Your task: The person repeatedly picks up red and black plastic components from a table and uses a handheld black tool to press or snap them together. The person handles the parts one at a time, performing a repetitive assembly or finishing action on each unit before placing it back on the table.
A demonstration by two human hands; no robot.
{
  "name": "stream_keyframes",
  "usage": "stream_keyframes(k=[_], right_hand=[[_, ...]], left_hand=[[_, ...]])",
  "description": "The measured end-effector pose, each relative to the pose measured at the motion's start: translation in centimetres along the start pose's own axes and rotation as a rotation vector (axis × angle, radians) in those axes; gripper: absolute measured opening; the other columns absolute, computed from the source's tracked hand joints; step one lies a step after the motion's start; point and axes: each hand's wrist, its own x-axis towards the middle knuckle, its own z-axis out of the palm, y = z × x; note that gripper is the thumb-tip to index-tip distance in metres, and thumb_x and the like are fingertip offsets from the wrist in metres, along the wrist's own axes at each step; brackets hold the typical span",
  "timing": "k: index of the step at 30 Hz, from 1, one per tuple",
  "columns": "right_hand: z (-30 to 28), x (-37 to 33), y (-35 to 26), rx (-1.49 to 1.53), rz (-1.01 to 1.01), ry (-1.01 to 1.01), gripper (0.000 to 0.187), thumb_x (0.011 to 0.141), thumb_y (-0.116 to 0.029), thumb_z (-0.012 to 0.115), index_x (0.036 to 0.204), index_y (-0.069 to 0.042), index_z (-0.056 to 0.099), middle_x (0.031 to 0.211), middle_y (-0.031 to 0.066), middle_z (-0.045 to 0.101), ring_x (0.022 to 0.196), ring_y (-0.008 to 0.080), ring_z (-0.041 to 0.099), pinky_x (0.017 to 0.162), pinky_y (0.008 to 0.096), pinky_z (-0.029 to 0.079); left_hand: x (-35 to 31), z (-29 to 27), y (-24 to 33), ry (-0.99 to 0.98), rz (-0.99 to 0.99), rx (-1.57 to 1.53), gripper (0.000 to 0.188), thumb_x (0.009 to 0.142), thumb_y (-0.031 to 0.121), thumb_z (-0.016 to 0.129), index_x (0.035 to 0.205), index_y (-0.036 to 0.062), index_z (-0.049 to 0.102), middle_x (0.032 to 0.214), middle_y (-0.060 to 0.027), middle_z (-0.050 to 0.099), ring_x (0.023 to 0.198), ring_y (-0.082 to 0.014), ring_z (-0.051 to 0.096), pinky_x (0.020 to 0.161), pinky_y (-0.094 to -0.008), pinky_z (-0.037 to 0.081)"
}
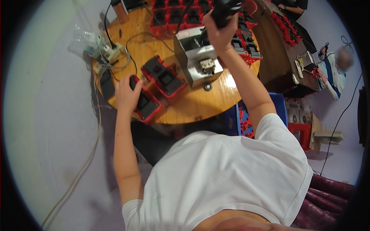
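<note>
My left hand (127, 94) is closed round the far end of a red and black plastic housing (148, 106) at the table's near left edge. A second housing (163, 77) of the same kind lies just right of it, untouched. My right hand (221, 32) is raised, fingers wrapped round a black electric screwdriver (226, 10). The driver's thin lower end reaches down toward a silver metal box (197, 71), which looks like a screw feeder. Whether its tip touches the box I cannot tell.
Rows of red and black housings (175, 15) cover the far side of the round wooden table (196, 107). Cables and a power strip (111, 54) crowd its left edge. A blue bin (231, 120) of red parts stands below right. Another person (333, 73) works at a dark bench.
</note>
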Motion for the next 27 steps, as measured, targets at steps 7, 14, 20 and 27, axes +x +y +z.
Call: stream_keyframes(k=[7,14,20,27], right_hand=[[-1.1,-0.1,-6.1,0.253,0.085,-0.029,0.033,0.097,-0.024,0.062,0.112,0.001,0.047,0.083,0.0114,0.061,0.066,0.0196,0.063,0.061,0.0333,0.055],[-4.1,-4.0,-6.4,0.21,0.277,-0.168,0.033,0.094,-0.025,0.071,0.108,-0.005,0.049,0.083,0.0082,0.061,0.063,0.0143,0.06,0.058,0.0292,0.052],[-5.0,-6.2,-4.6,0.186,0.167,-0.12,0.027,0.088,0.002,0.066,0.105,0.0,0.046,0.078,0.0084,0.064,0.063,0.0142,0.063,0.059,0.0266,0.052],[-5.2,-6.1,-4.9,0.227,0.211,-0.116,0.029,0.088,0.002,0.067,0.105,-0.001,0.045,0.078,0.0086,0.064,0.064,0.0139,0.063,0.06,0.0262,0.052]], left_hand=[[0.0,0.6,-0.1,0.002,-0.022,0.005,0.052,0.087,0.043,0.068,0.122,0.0049,0.062,0.114,-0.0168,0.063,0.109,-0.0367,0.056,0.095,-0.0464,0.044],[-0.2,0.2,-0.5,-0.036,-0.029,0.043,0.055,0.088,0.045,0.067,0.124,0.0039,0.061,0.116,-0.0168,0.063,0.11,-0.0368,0.056,0.097,-0.0446,0.044],[0.1,-0.1,0.3,-0.082,-0.069,0.031,0.056,0.09,0.045,0.065,0.126,0.0032,0.061,0.115,-0.0171,0.063,0.111,-0.0365,0.056,0.098,-0.044,0.043],[0.2,-0.1,0.2,-0.082,-0.069,0.042,0.056,0.089,0.045,0.065,0.126,0.003,0.06,0.116,-0.017,0.063,0.112,-0.0364,0.055,0.099,-0.0439,0.042]])
